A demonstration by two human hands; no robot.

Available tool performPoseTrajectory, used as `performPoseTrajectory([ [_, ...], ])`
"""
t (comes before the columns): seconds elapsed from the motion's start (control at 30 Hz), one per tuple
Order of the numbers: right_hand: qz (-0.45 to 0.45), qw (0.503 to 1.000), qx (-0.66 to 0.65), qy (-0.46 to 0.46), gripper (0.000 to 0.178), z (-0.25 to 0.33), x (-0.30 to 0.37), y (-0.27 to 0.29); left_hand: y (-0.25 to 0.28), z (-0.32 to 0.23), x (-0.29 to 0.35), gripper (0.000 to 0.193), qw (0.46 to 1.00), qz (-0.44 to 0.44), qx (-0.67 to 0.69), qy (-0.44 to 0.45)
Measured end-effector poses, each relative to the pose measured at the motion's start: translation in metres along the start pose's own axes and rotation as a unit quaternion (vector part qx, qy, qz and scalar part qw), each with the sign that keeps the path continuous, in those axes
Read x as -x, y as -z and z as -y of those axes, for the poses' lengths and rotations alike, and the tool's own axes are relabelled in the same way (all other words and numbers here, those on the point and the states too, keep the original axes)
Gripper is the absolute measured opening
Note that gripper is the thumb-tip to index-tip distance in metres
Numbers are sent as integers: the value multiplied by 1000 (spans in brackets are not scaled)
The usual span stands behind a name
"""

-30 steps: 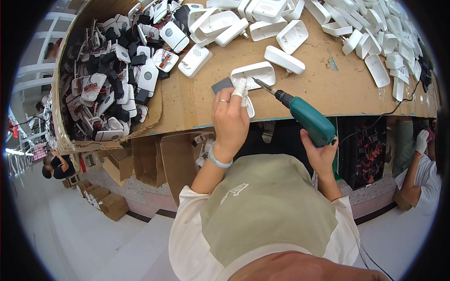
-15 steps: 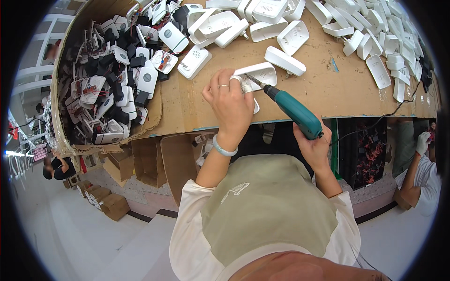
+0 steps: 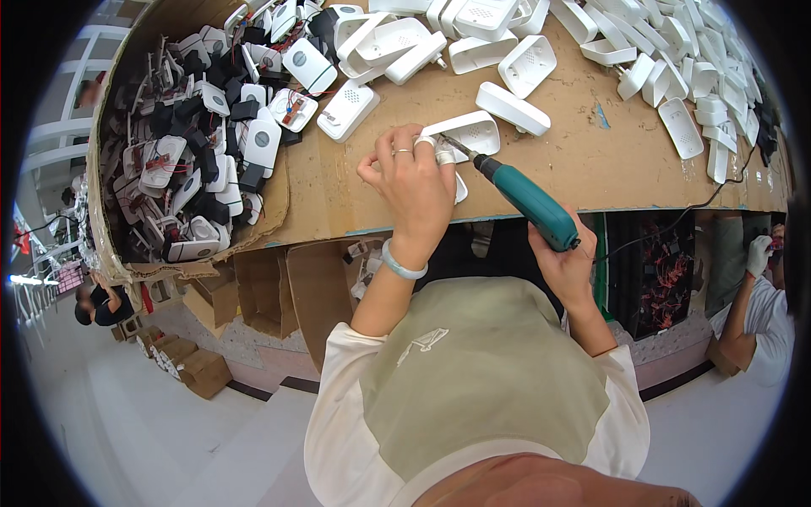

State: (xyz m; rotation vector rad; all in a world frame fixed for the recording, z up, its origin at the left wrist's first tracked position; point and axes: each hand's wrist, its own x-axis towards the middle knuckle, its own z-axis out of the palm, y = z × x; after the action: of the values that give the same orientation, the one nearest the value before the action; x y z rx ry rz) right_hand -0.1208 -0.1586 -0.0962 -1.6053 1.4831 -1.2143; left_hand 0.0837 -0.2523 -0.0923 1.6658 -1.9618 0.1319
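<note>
In my right hand (image 3: 564, 253) is the rear end of a teal electric screwdriver (image 3: 532, 203), its black nose and bit pointing up and left. The bit reaches into a hollow white plastic housing (image 3: 476, 133) lying open side up on the cardboard. My left hand (image 3: 414, 182) grips the near left end of that housing, with white coverings on some fingertips. Part of another white piece (image 3: 460, 188) shows beside the left fingers, mostly hidden. Whatever the bit touches is too small to make out.
A cardboard box (image 3: 110, 211) at the left holds many white units with black blocks and red wires. White housings (image 3: 514, 108) lie beyond my hands, and a big heap (image 3: 676, 59) fills the far right. A black cord (image 3: 676, 230) trails right. Another person (image 3: 752, 313) sits at the right.
Almost nothing differs. My left hand's outer fingers have spread slightly to the left; the screwdriver and housing keep their places.
</note>
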Motion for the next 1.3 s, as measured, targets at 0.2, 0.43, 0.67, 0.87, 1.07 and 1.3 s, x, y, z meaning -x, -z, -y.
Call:
performPoseTrajectory([
  [0.2,4,1000,8,5,33,-2,-1,0,-1,0,0,17,1000,-8,-4,-5],
  [0.43,7,1000,10,-15,32,2,-1,0,-1,0,0,16,1000,-12,-6,-6],
  [0.67,5,1000,23,-9,31,7,-3,-2,-1,0,1,16,1000,-15,-10,-3],
  [0.87,3,1000,13,-17,31,6,-1,0,-1,-1,-1,15,1000,-15,-2,-7],
  [1.07,-59,994,-42,-77,22,9,18,10,-1,0,-1,15,1000,-10,-13,-8],
  [1.3,-131,984,-68,-100,14,11,28,20,0,0,-1,17,1000,-2,-2,-3],
])
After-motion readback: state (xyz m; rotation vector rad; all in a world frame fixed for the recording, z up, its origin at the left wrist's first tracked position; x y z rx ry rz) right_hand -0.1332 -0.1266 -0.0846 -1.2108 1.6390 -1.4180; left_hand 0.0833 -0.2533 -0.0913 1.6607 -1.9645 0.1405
